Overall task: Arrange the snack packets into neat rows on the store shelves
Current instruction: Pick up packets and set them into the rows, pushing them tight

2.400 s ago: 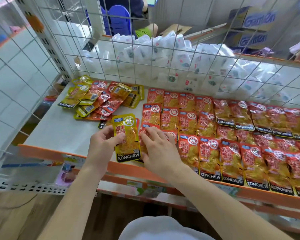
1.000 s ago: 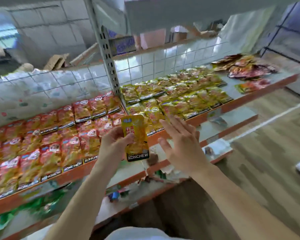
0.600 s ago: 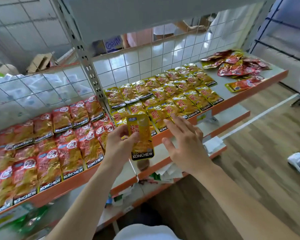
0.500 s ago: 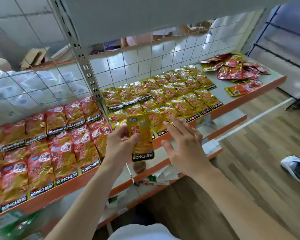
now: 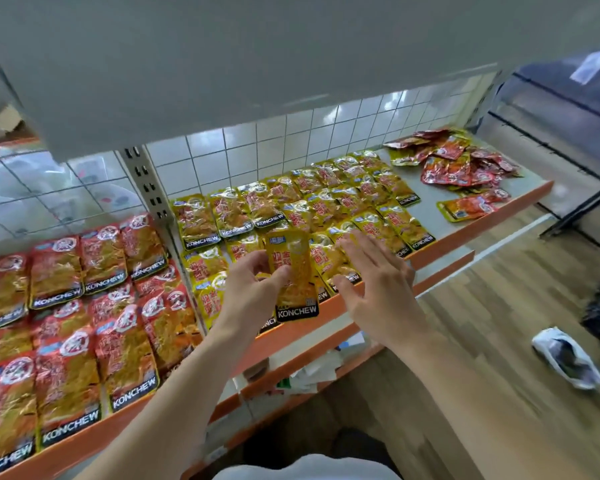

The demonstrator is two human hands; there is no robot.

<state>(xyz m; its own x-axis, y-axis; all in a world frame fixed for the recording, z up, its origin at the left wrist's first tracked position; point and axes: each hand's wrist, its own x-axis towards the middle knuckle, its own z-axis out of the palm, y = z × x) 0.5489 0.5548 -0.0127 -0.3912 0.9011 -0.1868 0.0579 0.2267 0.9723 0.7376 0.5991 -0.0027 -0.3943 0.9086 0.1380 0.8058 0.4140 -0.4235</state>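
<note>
Above the shelf (image 5: pixel 482 221), left fingers (image 5: pixel 257 264) pinch a yellow packet (image 5: pixel 297 271) lengthwise, KONCHEW end nearest; right fingers (image 5: pixel 361 249) spread

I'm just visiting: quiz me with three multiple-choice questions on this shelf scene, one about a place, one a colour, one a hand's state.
1. Where is the loose red pile? A the floor; B right end of the shelf; C a basket.
2. What colour is the packet in the left hand? A yellow; B blue; C green.
3. What is the right hand doing? A gripping a packet; B clenched in a fist; C open, holding nothing.
Answers: B, the pile lies past the yellow rows; A, its wrapper is yellow above a black band; C, its fingers are spread over the rows.
</note>
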